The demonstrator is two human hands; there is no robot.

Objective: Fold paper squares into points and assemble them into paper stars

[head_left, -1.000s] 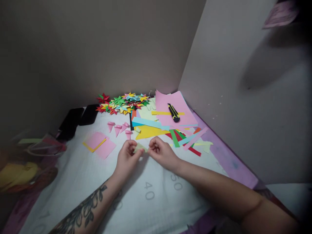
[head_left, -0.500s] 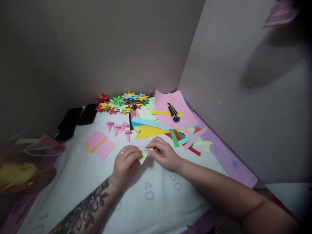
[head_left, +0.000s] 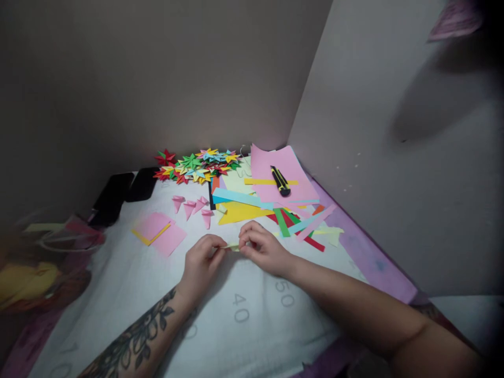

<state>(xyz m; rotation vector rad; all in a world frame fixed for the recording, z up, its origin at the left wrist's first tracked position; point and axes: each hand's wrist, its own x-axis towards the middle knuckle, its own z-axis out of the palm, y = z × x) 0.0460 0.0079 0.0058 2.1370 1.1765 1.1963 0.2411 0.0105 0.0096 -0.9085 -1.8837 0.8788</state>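
Note:
Between my two hands is a small pale yellow piece of folded paper (head_left: 233, 247), seen nearly edge-on. My left hand (head_left: 202, 261) pinches its left end between thumb and fingers. At the other end, the thumb and fingertips of my right hand (head_left: 262, 247) close on it. My fingers cover part of its folds. Just beyond lie several folded pink paper pieces (head_left: 189, 208) and one folded pale yellow piece (head_left: 221, 212). Pink paper squares (head_left: 170, 241) with a yellow edge showing rest to the left of my left hand.
Colourful folded paper stars (head_left: 192, 164) are heaped by the back wall. A yellow-and-black utility knife (head_left: 281, 181) lies on pink sheets (head_left: 271, 157). Paper strips (head_left: 305, 226) spread right of centre. Two dark phone-like objects (head_left: 142, 185) lie left. Walls bound the back and right.
The pale yellow paper has turned from showing a triangular face to nearly edge-on. My left fingers have shifted into a pinch, and my right fingertips have closed on its right end.

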